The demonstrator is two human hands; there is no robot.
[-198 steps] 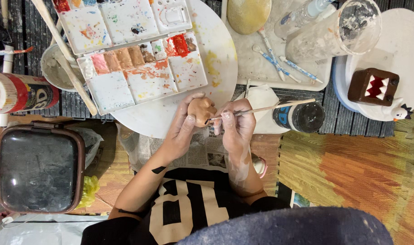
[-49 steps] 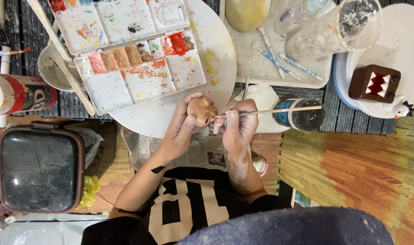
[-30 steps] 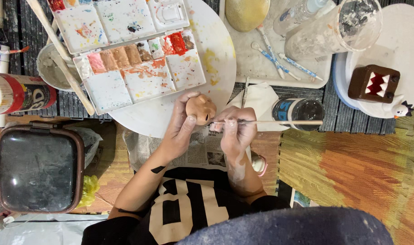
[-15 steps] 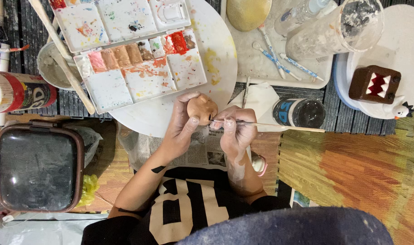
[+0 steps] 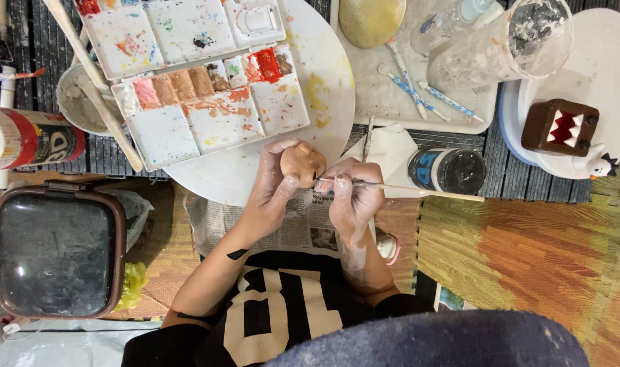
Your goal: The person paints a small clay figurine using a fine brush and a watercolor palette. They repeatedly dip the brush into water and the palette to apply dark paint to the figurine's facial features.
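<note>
Holding a small tan egg-shaped figure (image 5: 302, 163) at the rim of the round white board (image 5: 330, 81), the left hand (image 5: 272, 194) has its grip wrapped around it. Judged light, rigid, possibly fragile; best cradled by unpainted sides. Right hand (image 5: 354, 197) pinches a thin brush (image 5: 391, 188); long axis horizontal, tip pointing left onto the figure.

— Where is the palette (image 5: 208, 102)?
— On the round board (image 5: 323, 88), at its left edge; the figurine (image 5: 302, 163) sits at the board's near edge, between both hands.
— And the jar (image 5: 449, 170)?
— Right of the figurine, under the brush (image 5: 405, 188); the tray (image 5: 418, 102) lies behind it
</note>
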